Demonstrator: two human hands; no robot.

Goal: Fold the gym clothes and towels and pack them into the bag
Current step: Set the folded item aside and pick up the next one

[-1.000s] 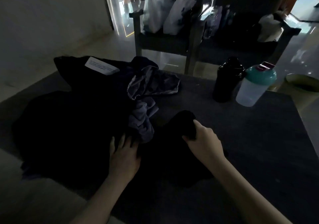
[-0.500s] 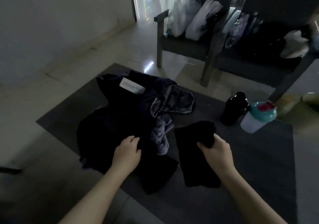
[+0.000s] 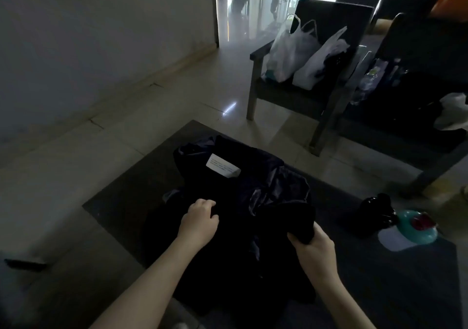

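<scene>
1. On a dark grey floor mat (image 3: 379, 290) in a dimly lit room, a person's right hand (image 3: 312, 249) grips the near end of a thick black folded cloth (image 3: 295, 221), with thumb and fingers wrapped round it.
2. The left hand (image 3: 200, 221) rests knuckles up on a heap of dark clothes (image 3: 228, 252). Its fingers curl down into the fabric, but the gloom hides whether any cloth is pinched between them.
3. The black folded cloth lies against the right side of the heap, between the two hands and a little ahead of them.
4. A crumpled, shiny grey-blue garment (image 3: 278, 189) sits on top of the heap just beyond the cloth. Farther back, a white printed label (image 3: 222, 168) shows on a black item at the heap's far edge.
5. To the right, on the same mat and apart from the clothes, a glossy black bottle (image 3: 377, 213) stands beside a clear shaker cup with a teal lid and red cap (image 3: 410, 230).
6. Beyond the mat, on a pale tiled floor (image 3: 177, 95), a dark wooden-framed armchair (image 3: 255, 80) holds two white plastic carrier bags (image 3: 291, 52) side by side.
7. A second dark chair (image 3: 417, 50) stands at the right edge, and a plain pale wall (image 3: 101, 37) fills the left.
</scene>
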